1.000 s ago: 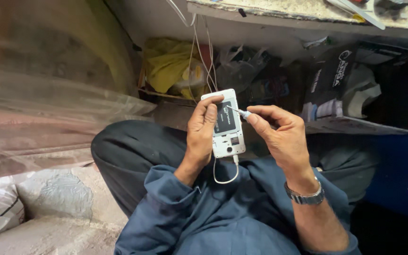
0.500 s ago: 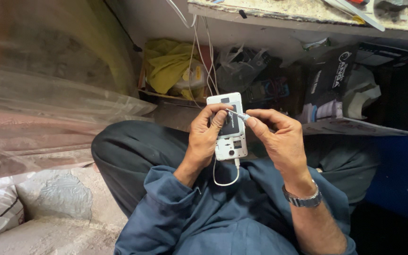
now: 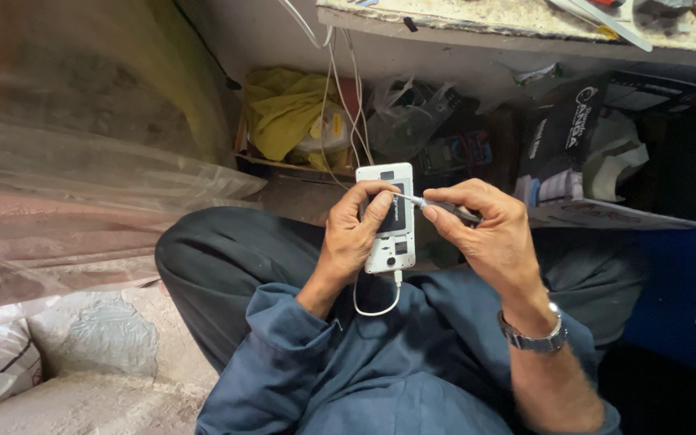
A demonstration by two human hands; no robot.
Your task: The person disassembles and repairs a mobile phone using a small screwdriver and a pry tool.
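The left hand [image 3: 354, 234] grips a white phone [image 3: 390, 216] upright above the lap, back facing up, a cable [image 3: 376, 300] hanging below. The right hand [image 3: 481, 234] pinches a thin tool [image 3: 437, 205], its tip on the phone's back.

Left hand [image 3: 354, 234] raised over the lap, fingers curled in a clasp, thumb laid across the front; right hand [image 3: 485, 234] just beside it, fingertips pinched together, both forearms bent inward
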